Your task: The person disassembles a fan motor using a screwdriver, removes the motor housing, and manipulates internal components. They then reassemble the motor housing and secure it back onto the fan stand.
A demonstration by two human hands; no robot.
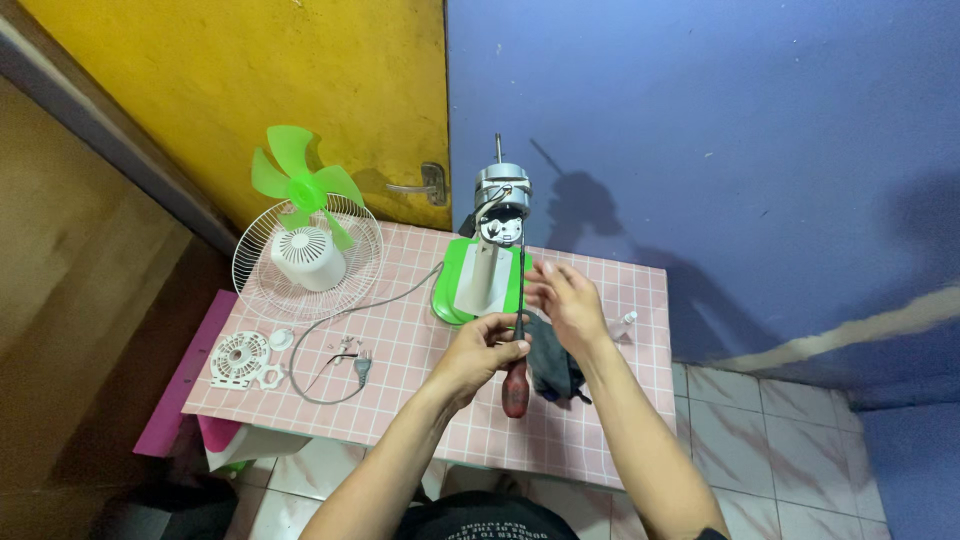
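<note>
A screwdriver point(517, 350) with a dark red handle is gripped by the left hand point(480, 350), fingers closed around the shaft, handle hanging down. The right hand point(566, 300) is held open just beside it, nothing grasped. Both are poised over the pink checked surface point(420, 350), before the bare fan motor point(501, 195) on its green base point(478, 285). A grille point(305, 260) with green blades point(300, 180) is seen at left.

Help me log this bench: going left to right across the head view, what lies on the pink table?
White vented cover → wire fan guard → plug → green fan base → red-handled screwdriver → small white bottle.
</note>
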